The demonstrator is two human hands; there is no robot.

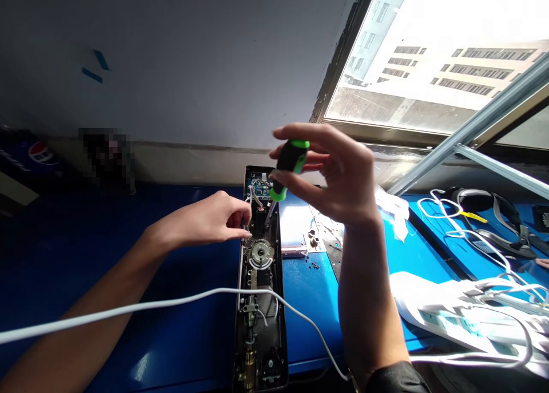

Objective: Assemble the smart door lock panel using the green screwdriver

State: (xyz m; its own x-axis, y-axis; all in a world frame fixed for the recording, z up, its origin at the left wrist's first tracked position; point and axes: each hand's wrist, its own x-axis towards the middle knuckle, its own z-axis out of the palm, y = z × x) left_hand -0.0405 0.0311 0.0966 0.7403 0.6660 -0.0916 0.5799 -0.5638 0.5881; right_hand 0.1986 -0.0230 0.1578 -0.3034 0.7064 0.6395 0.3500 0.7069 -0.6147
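My right hand (338,175) is raised at the centre of the frame, its fingers curled closed around the handle of a green-and-black screwdriver (292,163). The thin shaft angles down into the open back of an electronic door lock (259,301), which lies lengthwise on the blue surface (309,307), running from frame centre to the bottom edge. I can't tell whether the tip touches anything. My left hand (210,218) comes in from the left, its fingers bent over the lock's inner parts just below a circuit board (258,186); I can't tell whether they have hold of anything. A white cable (141,307) crosses my left forearm's side of the frame and drapes over the lock. Small dark screws (312,264) sit just right of the lock, and a white power strip (454,318) lies at lower right, below a bright window (429,55).
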